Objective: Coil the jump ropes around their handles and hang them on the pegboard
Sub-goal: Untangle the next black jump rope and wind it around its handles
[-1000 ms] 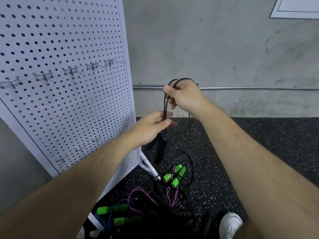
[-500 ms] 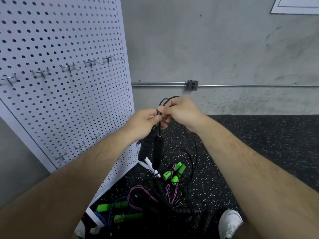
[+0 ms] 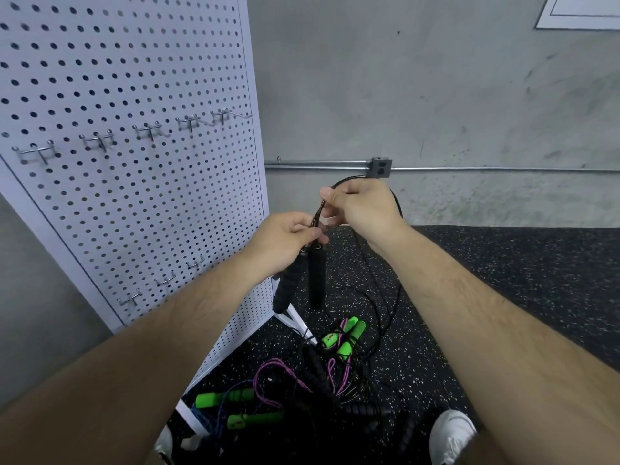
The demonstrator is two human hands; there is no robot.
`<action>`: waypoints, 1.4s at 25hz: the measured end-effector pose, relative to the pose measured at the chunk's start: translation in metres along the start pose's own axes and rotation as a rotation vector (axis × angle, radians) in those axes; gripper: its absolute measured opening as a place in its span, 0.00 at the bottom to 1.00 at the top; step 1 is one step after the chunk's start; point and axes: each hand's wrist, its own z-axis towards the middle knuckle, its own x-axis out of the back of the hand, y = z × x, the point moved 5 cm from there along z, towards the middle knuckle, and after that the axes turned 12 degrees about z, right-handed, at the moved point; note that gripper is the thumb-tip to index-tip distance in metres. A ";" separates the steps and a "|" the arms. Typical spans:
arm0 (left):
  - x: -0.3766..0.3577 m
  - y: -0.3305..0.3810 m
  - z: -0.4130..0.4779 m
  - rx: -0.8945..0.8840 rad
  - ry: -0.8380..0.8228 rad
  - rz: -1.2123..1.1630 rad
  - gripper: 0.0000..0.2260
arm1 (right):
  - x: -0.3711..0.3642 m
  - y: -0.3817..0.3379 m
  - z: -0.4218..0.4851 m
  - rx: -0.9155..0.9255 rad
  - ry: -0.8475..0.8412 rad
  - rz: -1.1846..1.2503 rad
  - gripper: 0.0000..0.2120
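Right now the left hand [image 3: 285, 234] pinches black cord w/ both black handles [image 3: 302, 283] dangling, just right of the pegboard [image 3: 134, 162]; right hand [image 3: 362, 209] grips a cord loop [image 3: 355, 178]. Best: keep wraps tight, even.

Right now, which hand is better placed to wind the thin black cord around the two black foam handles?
Probably the right hand: it pinches the looped cord, while the left hand grips above the hanging handles.

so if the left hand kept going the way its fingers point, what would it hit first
The left hand, pinching the black jump rope, points rightward. Going straight on, it would probably meet the right hand first, though the depth between them is unclear.
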 end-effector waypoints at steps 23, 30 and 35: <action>0.048 0.014 -0.018 -0.257 0.223 0.837 0.20 | -0.018 0.026 -0.031 0.285 -0.253 -1.154 0.33; 0.019 0.015 -0.014 -0.484 0.191 1.031 0.32 | -0.031 0.015 -0.040 0.441 -0.307 -1.194 0.36; 0.026 0.022 -0.006 -0.383 0.257 1.003 0.20 | -0.011 0.005 -0.035 0.449 -0.104 -1.194 0.35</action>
